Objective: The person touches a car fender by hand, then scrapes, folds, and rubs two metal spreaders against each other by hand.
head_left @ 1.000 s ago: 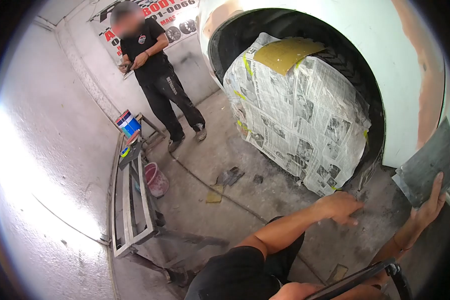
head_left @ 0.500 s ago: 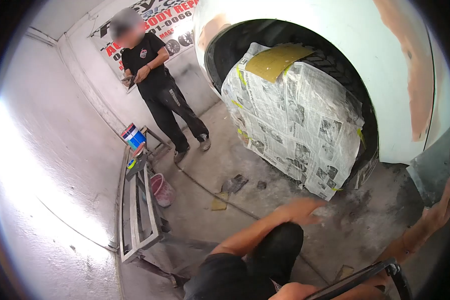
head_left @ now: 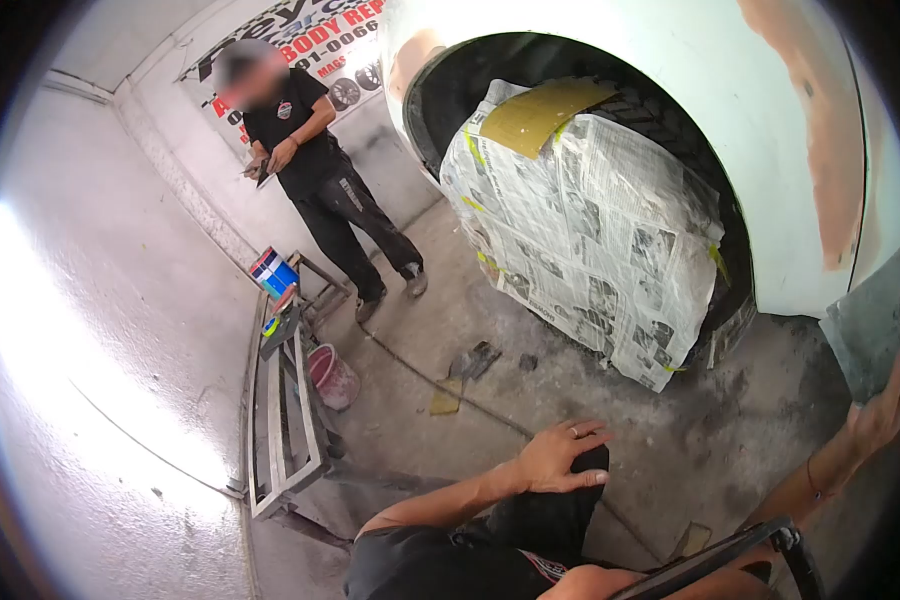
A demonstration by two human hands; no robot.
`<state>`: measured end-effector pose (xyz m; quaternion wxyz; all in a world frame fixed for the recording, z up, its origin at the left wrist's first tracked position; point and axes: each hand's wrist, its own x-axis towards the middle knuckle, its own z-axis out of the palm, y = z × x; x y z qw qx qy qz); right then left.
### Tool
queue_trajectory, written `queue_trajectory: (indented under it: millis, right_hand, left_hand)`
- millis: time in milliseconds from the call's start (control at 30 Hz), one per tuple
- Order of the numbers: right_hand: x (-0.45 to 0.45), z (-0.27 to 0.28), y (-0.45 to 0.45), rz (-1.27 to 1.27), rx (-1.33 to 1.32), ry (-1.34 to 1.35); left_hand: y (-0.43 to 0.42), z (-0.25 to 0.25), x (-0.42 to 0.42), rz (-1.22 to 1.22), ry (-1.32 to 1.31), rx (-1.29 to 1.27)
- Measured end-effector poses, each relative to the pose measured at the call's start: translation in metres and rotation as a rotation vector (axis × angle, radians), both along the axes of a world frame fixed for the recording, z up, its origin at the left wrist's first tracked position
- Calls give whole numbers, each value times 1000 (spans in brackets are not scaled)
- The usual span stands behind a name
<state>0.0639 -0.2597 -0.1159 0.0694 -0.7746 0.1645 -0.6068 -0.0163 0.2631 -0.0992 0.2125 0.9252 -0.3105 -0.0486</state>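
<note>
My left hand (head_left: 568,457) rests on my dark-clothed knee, holding nothing, with its fingers stretched out and a ring on one. At the right edge, my right hand (head_left: 878,412) reaches to the lower end of a grey sheet (head_left: 863,328), which looks like sandpaper, by the car's lower side. Its fingers seem closed on that sheet, though the fingertips are partly lost in the dark rim. The pale car body (head_left: 710,70) carries tan sanded patches (head_left: 830,190). Newspaper (head_left: 580,235) covers the wheel, with a yellow-brown sheet (head_left: 545,118) lying on top.
Another person (head_left: 305,150) stands by the far wall, holding a small dark object. On the left are a metal frame bench (head_left: 300,478), a pink bucket (head_left: 332,378) and a blue can (head_left: 274,272). Dark scraps (head_left: 475,360) and a yellow piece (head_left: 447,397) lie on the floor.
My left hand, blurred in the air before, has come down onto my knee. The view has shifted slightly. My right hand stays at the grey sheet.
</note>
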Motion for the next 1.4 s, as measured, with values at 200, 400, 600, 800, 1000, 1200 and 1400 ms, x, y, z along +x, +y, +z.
queue_trajectory:
  millis: [200,400,600,800,1000,1200,1400]
  right_hand:
    - [-4,66,73,481,544,-293]
    - [-10,78,104,899,576,-443]
    - [-40,129,155,881,1007,-589]
    - [-31,115,145,909,843,-551]
    - [-27,109,146,931,842,-445]
    - [-13,100,138,1015,627,-377]
    - [-16,105,152,919,605,-384]
  left_hand:
    - [-16,5,4,-96,-113,187]
    - [-78,-15,56,-383,192,667]
    - [-145,25,90,-536,-159,23]
    - [-128,-7,126,-428,32,-170]
    - [-124,-18,145,-236,-33,-581]
    - [-132,-17,147,-149,400,-618]
    - [-132,-17,149,-214,258,-503]
